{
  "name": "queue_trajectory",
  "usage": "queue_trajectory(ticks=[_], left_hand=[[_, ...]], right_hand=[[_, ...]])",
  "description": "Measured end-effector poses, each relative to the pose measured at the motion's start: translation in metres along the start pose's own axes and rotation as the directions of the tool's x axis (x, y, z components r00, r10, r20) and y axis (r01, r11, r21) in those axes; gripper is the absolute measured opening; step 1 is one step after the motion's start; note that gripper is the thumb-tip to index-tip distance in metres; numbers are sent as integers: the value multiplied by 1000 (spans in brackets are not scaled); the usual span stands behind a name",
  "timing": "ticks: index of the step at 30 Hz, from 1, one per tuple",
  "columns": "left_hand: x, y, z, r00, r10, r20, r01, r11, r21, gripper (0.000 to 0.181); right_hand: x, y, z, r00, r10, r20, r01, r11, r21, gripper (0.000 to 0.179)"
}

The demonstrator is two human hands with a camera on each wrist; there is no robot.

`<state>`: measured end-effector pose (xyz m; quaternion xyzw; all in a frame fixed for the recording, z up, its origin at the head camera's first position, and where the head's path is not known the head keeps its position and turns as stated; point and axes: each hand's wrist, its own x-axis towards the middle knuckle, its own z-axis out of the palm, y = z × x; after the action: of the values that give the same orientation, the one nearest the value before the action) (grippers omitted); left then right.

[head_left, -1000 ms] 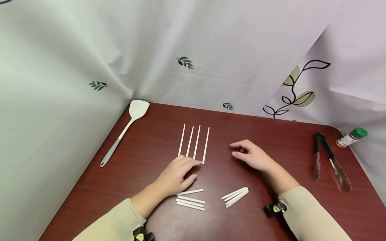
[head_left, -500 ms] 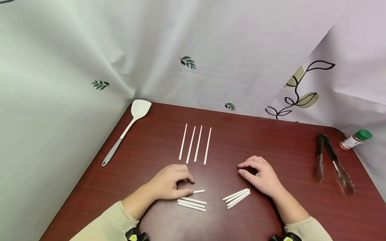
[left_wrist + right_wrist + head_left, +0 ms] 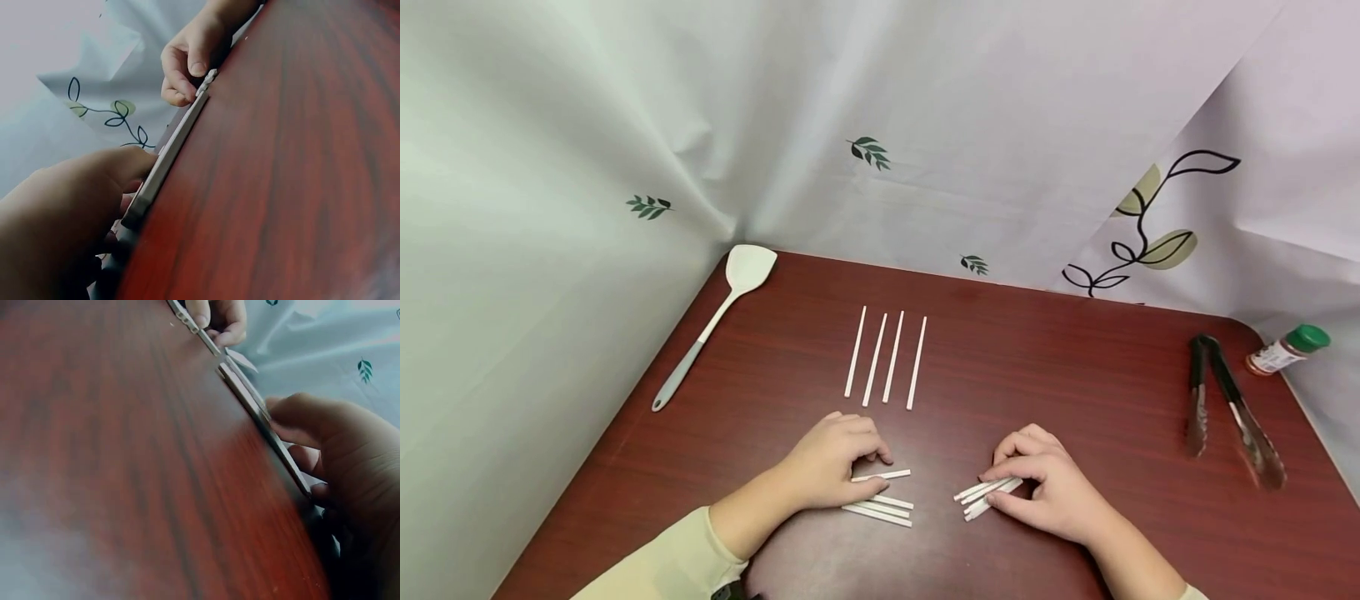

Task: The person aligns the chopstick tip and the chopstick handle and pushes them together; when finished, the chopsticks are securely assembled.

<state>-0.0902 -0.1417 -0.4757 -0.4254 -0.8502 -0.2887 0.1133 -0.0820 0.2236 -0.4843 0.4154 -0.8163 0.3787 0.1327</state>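
Several short white sticks lie in a loose group at the near middle of the table. My left hand is over their left ends, its thumb touching them and its bent index finger just beyond the farthest stick. To the right is a second small bundle of white sticks. My right hand holds this bundle between thumb and index finger; the bundle still lies on the table. Beyond the left hand, several longer white sticks lie side by side, apart from both hands. In the right wrist view, my thumb is against sticks.
A white spatula with a grey handle lies along the left edge of the dark red table. At the right are metal tongs with black handles and a green-capped seasoning bottle. A patterned white curtain hangs behind.
My left hand has drawn back from the longer sticks to the near left group. My right hand has come down and left, and its fingers have closed around the right bundle.
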Motion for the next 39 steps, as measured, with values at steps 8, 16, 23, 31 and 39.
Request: queue_trajectory(ticks=[8, 16, 23, 31, 39], left_hand=[[2, 9, 1, 996, -83, 40, 81, 996, 46, 16], [5, 17, 1, 981, -164, 105, 151, 981, 121, 10], [3, 18, 6, 981, -187, 58, 186, 982, 21, 8], [4, 22, 8, 982, -189, 10, 189, 982, 6, 7], [9, 33, 12, 994, -79, -71, 79, 997, -1, 8]], right_hand=[[3, -16, -2, 989, 138, 57, -135, 990, -44, 34], [6, -26, -3, 970, 224, 96, -219, 974, -64, 31], [7, -26, 4, 965, 263, 14, -261, 961, -85, 33], [12, -26, 10, 960, 254, -115, -262, 962, -69, 29], [15, -38, 23, 990, 24, -140, -22, 1000, 11, 42]])
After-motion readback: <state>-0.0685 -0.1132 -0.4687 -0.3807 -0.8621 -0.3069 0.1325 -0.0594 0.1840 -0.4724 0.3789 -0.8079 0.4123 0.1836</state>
